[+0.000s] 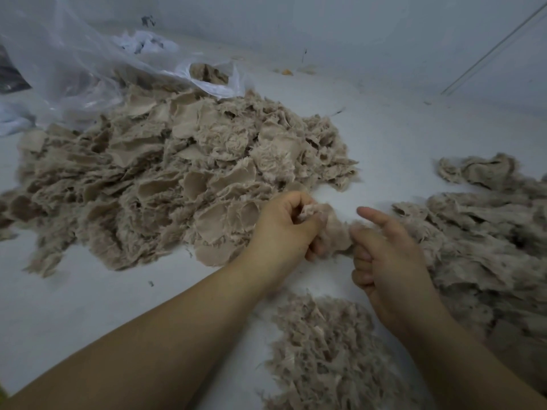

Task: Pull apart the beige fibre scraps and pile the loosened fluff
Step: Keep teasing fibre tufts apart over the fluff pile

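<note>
Left hand [284,226] & right hand [381,255], frame centre, each curled tight round one end of 1 scrap [334,232]; right thumb sticks up. Risk: scrap tears unevenly or a grip slips, so fluff scatters over the tabletop [88,306] instead of the fluff pile [328,350], bottom centre. Count: 2 scrap heaps, big one [165,179] centre-left, another [485,238] at right; 1 plastic bag [74,60] upper left.
</note>
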